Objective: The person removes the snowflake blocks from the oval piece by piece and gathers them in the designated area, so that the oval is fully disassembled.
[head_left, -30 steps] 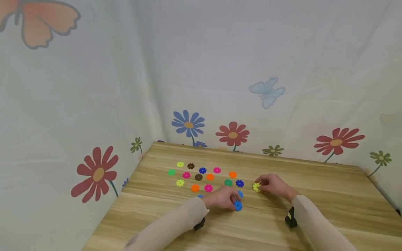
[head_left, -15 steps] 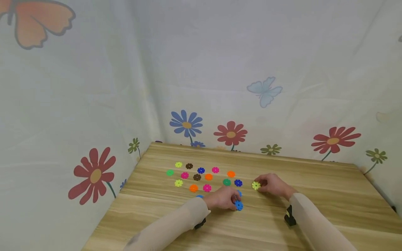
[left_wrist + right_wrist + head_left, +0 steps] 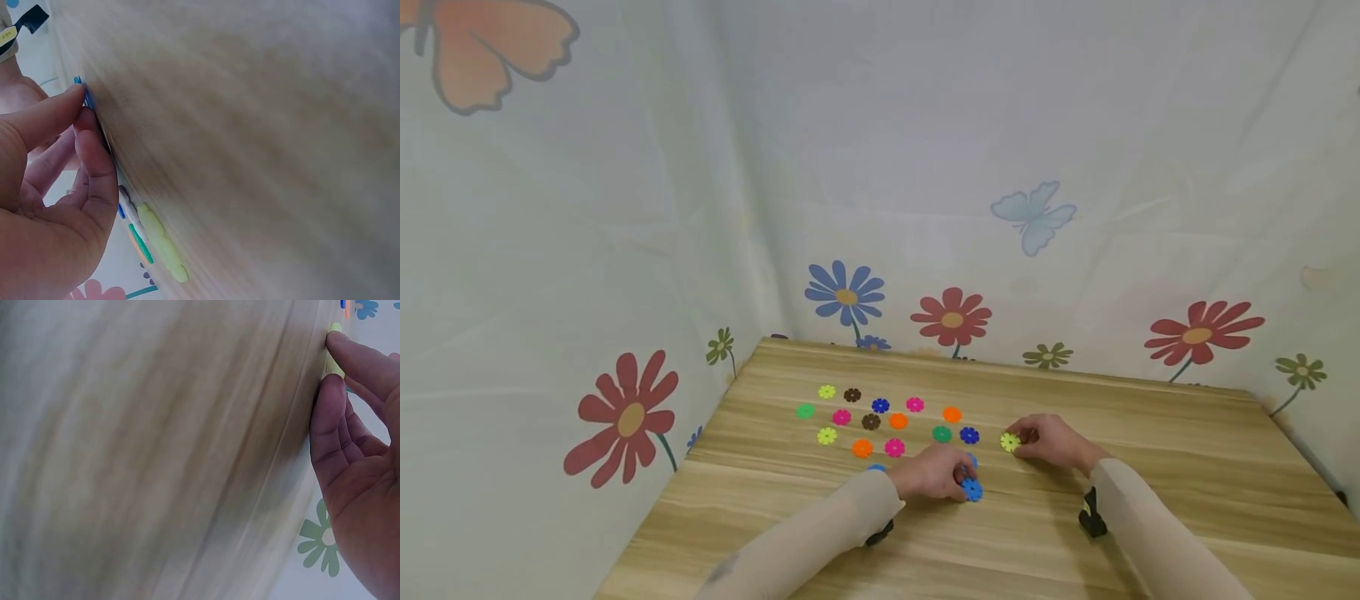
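In the head view my left hand (image 3: 934, 472) pinches a light blue snowflake disc (image 3: 972, 490) between thumb and fingers, low over the table. The left wrist view shows the thumb (image 3: 59, 115) pressing on the blue disc's edge. To the right, my right hand (image 3: 1054, 442) holds a yellow snowflake disc (image 3: 1010, 442) by its right side. In the right wrist view that yellow disc (image 3: 335, 356) appears edge-on at the fingertips, close to the tabletop. Another blue disc (image 3: 972, 461) lies partly hidden behind my left hand, and a further blue disc (image 3: 877, 469) shows behind the left forearm.
Several notched discs lie spread flat on the wooden table (image 3: 1000, 550), including a dark blue disc (image 3: 970, 435), a green disc (image 3: 942, 434), an orange disc (image 3: 952, 414) and a pink disc (image 3: 894, 448). A flower-printed curtain (image 3: 880, 167) rises behind the table and along its left.
The blue disc in my left hand has shifted slightly right and looks a little more tilted. My right hand and its yellow disc stay nearly in place. The head view has shifted a little.
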`<state>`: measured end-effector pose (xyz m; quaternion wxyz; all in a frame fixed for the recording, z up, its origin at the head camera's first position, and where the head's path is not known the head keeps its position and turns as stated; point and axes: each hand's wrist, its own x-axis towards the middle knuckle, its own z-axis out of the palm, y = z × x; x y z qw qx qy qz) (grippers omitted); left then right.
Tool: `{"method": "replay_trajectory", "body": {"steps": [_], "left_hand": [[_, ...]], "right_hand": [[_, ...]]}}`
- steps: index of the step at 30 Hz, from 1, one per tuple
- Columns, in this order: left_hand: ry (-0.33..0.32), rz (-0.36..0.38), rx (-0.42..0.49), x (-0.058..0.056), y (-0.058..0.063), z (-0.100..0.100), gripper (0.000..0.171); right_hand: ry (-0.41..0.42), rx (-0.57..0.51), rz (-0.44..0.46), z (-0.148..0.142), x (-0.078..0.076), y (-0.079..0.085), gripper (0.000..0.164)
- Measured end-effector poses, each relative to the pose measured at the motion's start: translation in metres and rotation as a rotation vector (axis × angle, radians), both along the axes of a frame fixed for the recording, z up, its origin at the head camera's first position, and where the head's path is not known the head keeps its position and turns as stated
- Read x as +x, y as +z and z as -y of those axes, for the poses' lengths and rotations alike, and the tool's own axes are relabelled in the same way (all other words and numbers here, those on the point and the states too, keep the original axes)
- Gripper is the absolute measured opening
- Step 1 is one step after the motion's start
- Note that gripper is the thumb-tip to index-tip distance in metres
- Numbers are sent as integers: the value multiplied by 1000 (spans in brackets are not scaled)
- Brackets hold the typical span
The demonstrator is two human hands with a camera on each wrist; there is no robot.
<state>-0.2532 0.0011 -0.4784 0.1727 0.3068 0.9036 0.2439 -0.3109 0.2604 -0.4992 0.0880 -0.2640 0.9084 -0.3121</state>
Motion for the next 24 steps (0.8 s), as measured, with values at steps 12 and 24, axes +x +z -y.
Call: {"method": "replay_trajectory", "body": {"steps": [12, 24], "left_hand": [[15, 52, 67, 0, -1, 0, 29], [120, 144, 240, -1, 22, 32, 26]], "right_hand": [[-19, -7, -16, -3, 5, 0, 34], [-125, -21, -93, -1, 28, 7, 29]]}}
